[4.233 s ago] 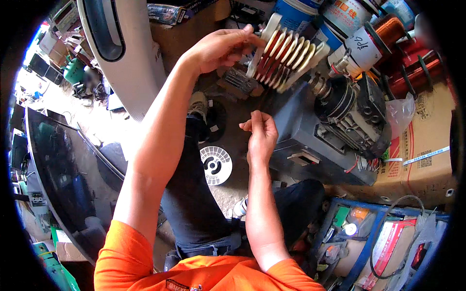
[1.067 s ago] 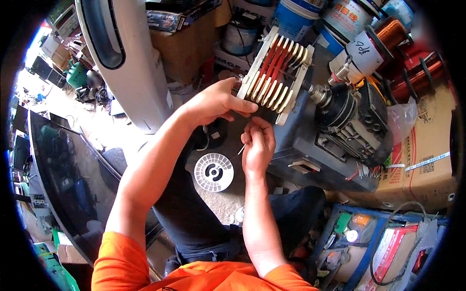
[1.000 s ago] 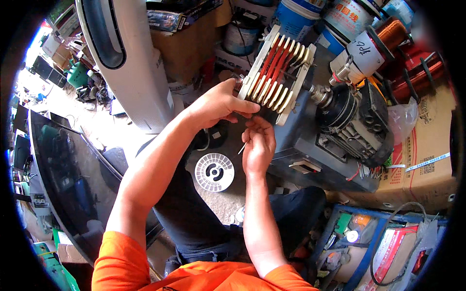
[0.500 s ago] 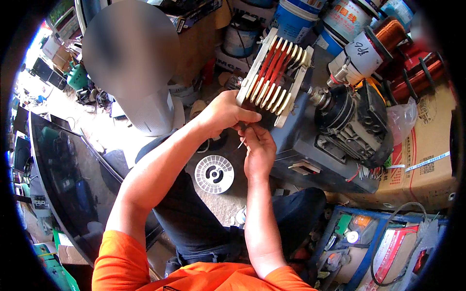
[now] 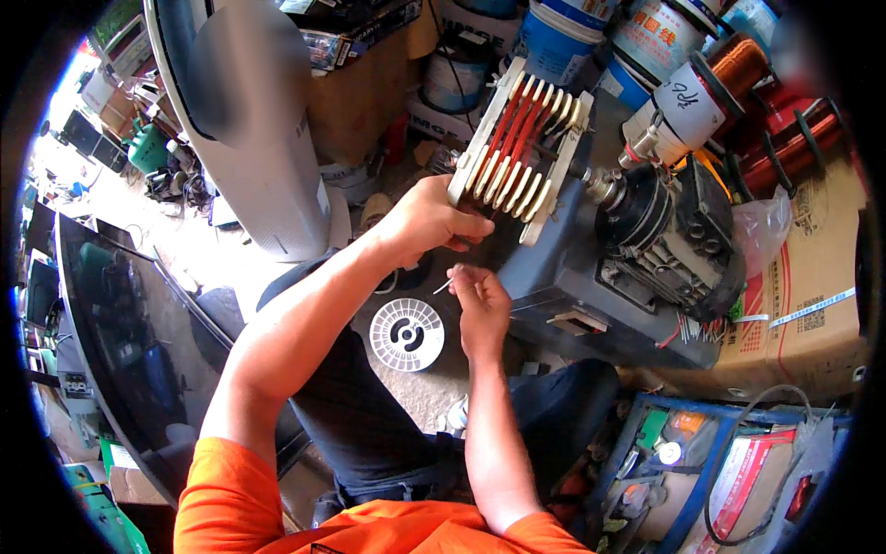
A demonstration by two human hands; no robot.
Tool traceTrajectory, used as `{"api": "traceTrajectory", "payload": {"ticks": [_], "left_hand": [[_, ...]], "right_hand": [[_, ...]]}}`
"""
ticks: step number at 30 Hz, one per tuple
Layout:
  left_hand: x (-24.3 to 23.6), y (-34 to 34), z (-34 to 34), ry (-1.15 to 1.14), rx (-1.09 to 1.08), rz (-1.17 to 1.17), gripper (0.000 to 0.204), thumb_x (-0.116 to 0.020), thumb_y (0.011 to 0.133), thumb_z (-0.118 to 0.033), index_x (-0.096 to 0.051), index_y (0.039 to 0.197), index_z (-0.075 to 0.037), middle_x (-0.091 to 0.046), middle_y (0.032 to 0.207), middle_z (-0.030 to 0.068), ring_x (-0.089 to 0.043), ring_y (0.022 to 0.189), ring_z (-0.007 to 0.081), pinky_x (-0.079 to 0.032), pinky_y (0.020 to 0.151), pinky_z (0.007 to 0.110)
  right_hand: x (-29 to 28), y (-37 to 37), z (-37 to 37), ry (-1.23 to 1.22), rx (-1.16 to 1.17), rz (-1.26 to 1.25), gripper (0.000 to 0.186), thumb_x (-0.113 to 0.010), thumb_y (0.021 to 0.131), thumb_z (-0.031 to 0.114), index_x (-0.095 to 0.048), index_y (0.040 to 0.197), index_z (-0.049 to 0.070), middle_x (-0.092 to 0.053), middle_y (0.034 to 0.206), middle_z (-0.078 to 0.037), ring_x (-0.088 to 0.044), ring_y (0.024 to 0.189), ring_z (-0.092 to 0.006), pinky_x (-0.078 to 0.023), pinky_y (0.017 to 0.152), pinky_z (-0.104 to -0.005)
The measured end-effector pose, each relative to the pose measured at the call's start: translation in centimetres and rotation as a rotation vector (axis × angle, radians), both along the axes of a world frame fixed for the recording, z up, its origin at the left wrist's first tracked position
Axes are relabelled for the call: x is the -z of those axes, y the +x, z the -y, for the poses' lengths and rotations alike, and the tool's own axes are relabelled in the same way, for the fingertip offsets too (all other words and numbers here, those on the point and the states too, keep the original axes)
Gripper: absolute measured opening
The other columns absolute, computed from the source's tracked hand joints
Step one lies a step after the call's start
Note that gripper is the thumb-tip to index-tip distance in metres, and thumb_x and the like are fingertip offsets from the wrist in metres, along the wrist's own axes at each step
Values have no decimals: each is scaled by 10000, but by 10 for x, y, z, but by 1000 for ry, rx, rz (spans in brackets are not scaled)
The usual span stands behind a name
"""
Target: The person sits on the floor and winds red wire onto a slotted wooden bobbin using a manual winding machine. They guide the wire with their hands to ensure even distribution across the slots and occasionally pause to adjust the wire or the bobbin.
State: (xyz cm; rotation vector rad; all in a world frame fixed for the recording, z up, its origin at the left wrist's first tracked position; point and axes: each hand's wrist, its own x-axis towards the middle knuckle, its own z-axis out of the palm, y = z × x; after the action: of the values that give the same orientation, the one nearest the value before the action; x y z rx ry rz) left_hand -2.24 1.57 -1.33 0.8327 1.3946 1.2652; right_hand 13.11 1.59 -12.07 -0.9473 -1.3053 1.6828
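The frame wound with red wire stood at the far middle, left of the motor. At its near left corner was the left hand, thumb stretched right; I couldn't tell whether it was clamped on anything. Nearer me, the right hand pinched a thin white strip in its fingertips, right of a white disc.

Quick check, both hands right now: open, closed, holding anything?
Left hand: partly curled at the lower left corner of the cream slatted frame; whether it grips it cannot be told.
Right hand: closed, pinching a thin pale strip.
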Motion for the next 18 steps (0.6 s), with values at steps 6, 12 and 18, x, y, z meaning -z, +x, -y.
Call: {"api": "traceTrajectory", "payload": {"ticks": [6,12,18], "left_hand": [[10,-7,-4,-40,13,-118,279,-751,751,-85,-600,976,-19,-600,823,12,-583,692,114,-484,573,244],[6,-2,-2,3,8,112,272,-728,775,-17,-576,1000,0,-603,820,34,-618,709,131,-552,647,271],[10,-4,-1,49,20,178,328,-721,780,-24,-559,1052,61,-622,916,98,-670,835,198,-575,762,308]], "right_hand": [[-18,-11,0,44,104,-146,138,-645,909,135,-619,953,7,-665,893,-61,-580,817,-99,-457,764,-247],[-27,-20,-14,-291,68,-522,149,-608,932,140,-540,975,14,-608,857,-53,-593,728,-131,-512,654,-286],[-28,-15,3,-288,66,-489,181,-597,944,205,-536,971,36,-591,830,-52,-522,650,-100,-443,598,-251]]}}
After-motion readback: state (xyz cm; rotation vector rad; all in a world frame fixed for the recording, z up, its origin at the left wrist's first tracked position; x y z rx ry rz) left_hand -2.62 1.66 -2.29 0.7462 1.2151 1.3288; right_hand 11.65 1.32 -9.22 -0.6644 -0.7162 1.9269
